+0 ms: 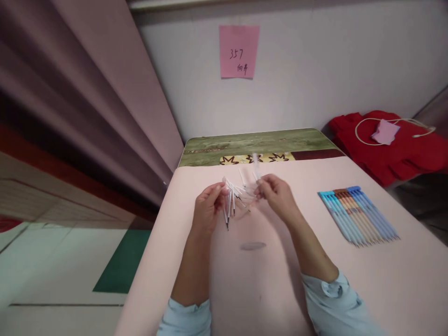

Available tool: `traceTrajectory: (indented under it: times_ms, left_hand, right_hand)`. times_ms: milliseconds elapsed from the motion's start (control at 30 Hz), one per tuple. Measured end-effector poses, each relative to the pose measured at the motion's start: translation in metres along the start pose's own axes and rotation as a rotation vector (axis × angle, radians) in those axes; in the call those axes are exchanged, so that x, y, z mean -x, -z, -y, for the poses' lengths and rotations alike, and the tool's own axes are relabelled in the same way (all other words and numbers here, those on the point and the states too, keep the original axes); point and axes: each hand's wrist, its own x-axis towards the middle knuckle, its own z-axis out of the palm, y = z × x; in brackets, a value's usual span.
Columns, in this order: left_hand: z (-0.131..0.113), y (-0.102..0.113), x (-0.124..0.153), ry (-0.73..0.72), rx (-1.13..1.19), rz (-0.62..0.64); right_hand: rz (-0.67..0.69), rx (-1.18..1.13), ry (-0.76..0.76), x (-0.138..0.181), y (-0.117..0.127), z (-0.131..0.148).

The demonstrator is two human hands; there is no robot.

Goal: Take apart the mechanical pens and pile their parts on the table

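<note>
My left hand [207, 207] is closed round a loose bundle of thin white pen refills [231, 198] with dark tips, held a little above the pale pink table [385, 280]. My right hand [276, 193] pinches the other side of the bundle between thumb and fingers, near a clear plastic sleeve [256, 169] that sticks up and is blurred. Both hands meet over the table's middle. A small clear plastic piece [252, 245] lies flat on the table just below the hands.
A row of several blue and brown pens [357, 214] lies side by side on the table's right. A green patterned board [252, 142] sits at the far edge. Red cloth [392, 149] with a cord lies right; a curtain [87, 102] hangs left.
</note>
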Motion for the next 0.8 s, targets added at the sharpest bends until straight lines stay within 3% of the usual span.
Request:
traceTrajectory:
  times_ms: [67,133,333,433,800]
  left_hand:
    - [0.0,-0.002,0.002,0.051,0.067,0.091]
    - [0.002,-0.002,0.003,0.088,0.106,0.126]
    - [0.005,-0.001,0.005,0.125,0.156,0.078]
    - [0.005,-0.004,0.006,0.098,0.174,0.059]
    - [0.013,-0.013,0.004,0.027,0.253,-0.085]
  right_hand:
    - [0.293,-0.275,-0.032,0.009,-0.024,0.009]
    - [0.456,-0.393,-0.093,0.016,-0.039,0.013]
    - [0.617,-0.431,-0.273,0.017,-0.038,0.003]
    - [0.576,-0.439,-0.287,0.016,-0.038,0.002]
    - [0.28,-0.227,-0.063,0.02,-0.053,0.001]
